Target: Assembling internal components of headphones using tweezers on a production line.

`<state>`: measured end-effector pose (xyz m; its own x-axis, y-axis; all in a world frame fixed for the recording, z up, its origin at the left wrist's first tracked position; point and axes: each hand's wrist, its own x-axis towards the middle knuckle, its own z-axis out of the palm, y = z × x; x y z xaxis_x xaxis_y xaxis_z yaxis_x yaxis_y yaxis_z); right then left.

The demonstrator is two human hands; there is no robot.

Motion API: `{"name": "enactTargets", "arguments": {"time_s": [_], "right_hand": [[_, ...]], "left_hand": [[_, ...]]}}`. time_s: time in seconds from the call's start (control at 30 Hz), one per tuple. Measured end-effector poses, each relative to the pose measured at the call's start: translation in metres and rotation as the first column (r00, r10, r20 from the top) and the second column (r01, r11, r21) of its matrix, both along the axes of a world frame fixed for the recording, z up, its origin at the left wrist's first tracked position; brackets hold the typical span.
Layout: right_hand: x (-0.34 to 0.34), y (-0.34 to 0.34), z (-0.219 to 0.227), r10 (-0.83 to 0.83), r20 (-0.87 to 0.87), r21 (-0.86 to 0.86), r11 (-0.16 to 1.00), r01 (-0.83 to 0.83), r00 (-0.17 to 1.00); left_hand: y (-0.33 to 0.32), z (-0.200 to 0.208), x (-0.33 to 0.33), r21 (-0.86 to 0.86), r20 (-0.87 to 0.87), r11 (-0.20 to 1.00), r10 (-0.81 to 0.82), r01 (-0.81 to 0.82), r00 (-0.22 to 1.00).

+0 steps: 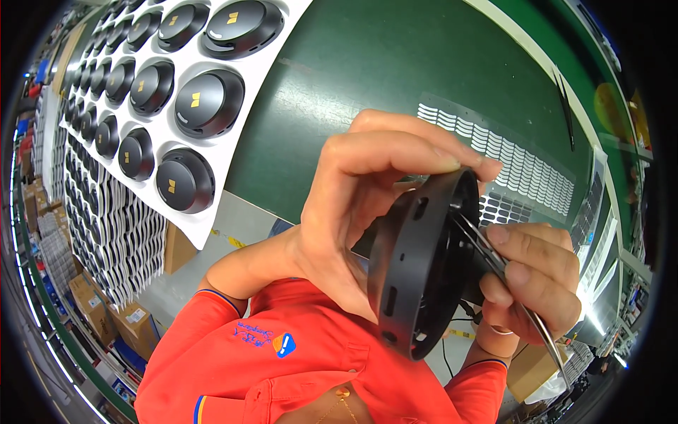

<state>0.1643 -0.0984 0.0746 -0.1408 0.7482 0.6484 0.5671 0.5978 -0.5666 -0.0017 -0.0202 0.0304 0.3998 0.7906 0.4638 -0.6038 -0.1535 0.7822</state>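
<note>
A black round headphone earcup housing (406, 268) is held on edge in front of my chest, its hollow inner side turned to the right. My left hand (328, 205) is closed around it, fingers over the upper rim and the palm side against its back. In my right hand (540, 272) a pair of metal tweezers (487, 247) is pinched between thumb and fingers. The tips reach into the upper part of the hollow side. Whether they grip anything there is too small to tell.
To the left, a white tray (260, 67) bears rows of black earcups (210, 104), above stacked trays (116, 226). On the green table (311, 85) lie a sheet of curved white stickers (501, 150) and, at far right, dark tweezers (566, 109). Cardboard boxes (135, 328) stand lower left.
</note>
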Motion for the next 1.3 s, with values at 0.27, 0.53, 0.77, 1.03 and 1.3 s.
{"name": "enactTargets", "arguments": {"time_s": [0.27, 0.53, 0.77, 1.03, 1.3], "right_hand": [[0.011, -0.007, 0.006, 0.035, -0.076, 0.003, 0.999, -0.035, 0.996], [-0.022, 0.001, 0.007, -0.024, 0.146, -0.162, 0.986, 0.048, 0.989], [-0.015, 0.000, 0.008, -0.010, 0.322, -0.122, 0.991, 0.052, 0.947], [-0.011, -0.005, 0.001, 0.036, -0.406, -0.287, 0.944, -0.164, 0.913], [-0.006, -0.015, 0.009, -0.191, -0.309, -0.110, 0.980, 0.165, 0.932]], "left_hand": [[-0.006, 0.001, 0.008, -0.045, 0.044, 0.999, -0.003, 0.005, 0.999], [-0.007, 0.001, 0.006, 0.071, -0.038, 0.990, 0.124, -0.121, 0.992], [0.012, 0.004, -0.012, 0.205, -0.143, 0.979, 0.038, -0.007, 0.989], [0.019, 0.010, -0.012, 0.437, -0.121, 0.898, 0.108, -0.045, 0.987], [0.028, 0.016, -0.013, 0.422, -0.128, 0.906, 0.032, 0.025, 0.991]]}}
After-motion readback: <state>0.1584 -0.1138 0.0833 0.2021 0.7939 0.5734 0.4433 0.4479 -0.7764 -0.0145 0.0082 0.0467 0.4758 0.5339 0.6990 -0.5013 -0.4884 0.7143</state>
